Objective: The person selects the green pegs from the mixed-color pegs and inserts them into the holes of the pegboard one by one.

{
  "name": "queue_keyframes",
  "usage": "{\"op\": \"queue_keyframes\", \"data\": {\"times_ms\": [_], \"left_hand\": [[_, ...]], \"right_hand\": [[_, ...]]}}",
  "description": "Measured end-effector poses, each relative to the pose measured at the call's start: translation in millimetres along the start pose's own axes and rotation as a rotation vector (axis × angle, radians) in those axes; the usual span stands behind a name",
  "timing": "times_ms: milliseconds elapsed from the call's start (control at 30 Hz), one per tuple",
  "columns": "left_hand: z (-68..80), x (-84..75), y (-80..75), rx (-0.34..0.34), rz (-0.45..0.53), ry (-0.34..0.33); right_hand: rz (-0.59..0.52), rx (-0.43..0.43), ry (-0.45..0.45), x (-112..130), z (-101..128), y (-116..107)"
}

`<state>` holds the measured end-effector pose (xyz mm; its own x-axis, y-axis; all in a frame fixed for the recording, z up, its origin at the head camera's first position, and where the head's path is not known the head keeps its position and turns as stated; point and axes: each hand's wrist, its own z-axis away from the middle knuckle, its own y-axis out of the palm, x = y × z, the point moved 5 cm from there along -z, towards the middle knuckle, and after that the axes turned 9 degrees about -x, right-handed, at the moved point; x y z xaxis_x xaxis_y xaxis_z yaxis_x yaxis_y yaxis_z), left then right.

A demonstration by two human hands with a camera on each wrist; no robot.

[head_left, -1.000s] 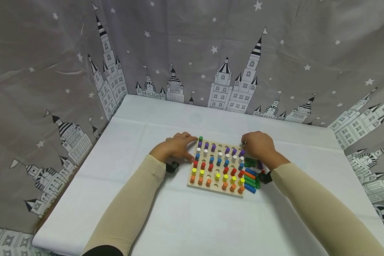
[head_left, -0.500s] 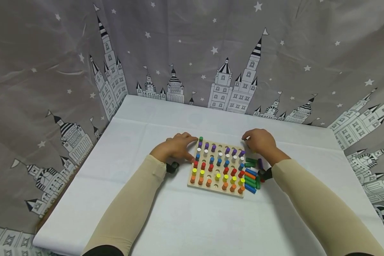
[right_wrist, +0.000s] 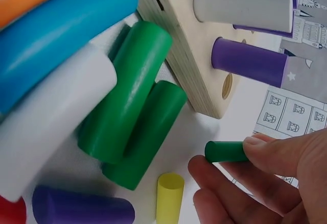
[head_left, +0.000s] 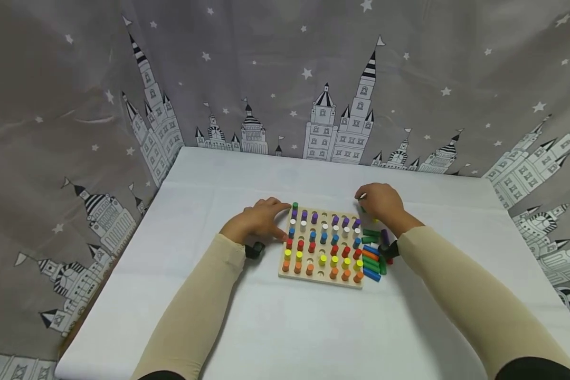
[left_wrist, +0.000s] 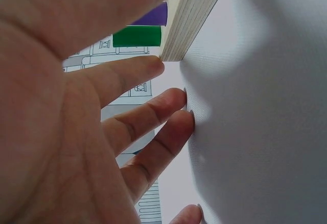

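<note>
A white-clothed tabletop point(head_left: 266, 327) stands before a castle-print curtain point(head_left: 76, 105). The left hand point(head_left: 258, 221), fingers spread, rests beside the pegboard point(head_left: 320, 273); the right hand point(head_left: 382, 203) pinches 1 green peg point(right_wrist: 225, 151).

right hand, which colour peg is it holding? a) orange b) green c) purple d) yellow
b: in the right wrist view the right hand pinches a short green peg in its fingers, while the yellow peg lies loose on the cloth.
</note>
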<state>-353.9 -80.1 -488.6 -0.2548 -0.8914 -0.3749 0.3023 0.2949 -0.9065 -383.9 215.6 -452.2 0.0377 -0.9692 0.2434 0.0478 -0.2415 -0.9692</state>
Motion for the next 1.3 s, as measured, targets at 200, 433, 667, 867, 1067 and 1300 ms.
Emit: {"op": "queue_keyframes", "data": {"times_ms": [200,433,667,867,1067,1300], "left_hand": [[18.9,11.9,20.6,-0.016,0.054,-0.045],[35.0,23.8,26.4,-0.019,0.058,-0.08],[33.1,23.5,18.5,-0.011,0.033,-0.045],[25.3,17.9,9.0,-0.005,0.021,-0.034],[9.7,3.7,2.2,-0.02,0.03,0.008],[-5.0,-6.5,-1.1,-0.016,-0.009,0.004]], "right_hand": [[0.008,0.024,-0.021,12,-2,14],[0.003,0.029,-0.042,23,-1,27],[-0.037,-0.004,-0.007,18,2,30],[-0.064,-0.027,-0.021,16,1,25],[-0.057,-0.069,-0.037,11,-3,12],[-0.079,-0.05,-0.067,11,-7,4]]}}
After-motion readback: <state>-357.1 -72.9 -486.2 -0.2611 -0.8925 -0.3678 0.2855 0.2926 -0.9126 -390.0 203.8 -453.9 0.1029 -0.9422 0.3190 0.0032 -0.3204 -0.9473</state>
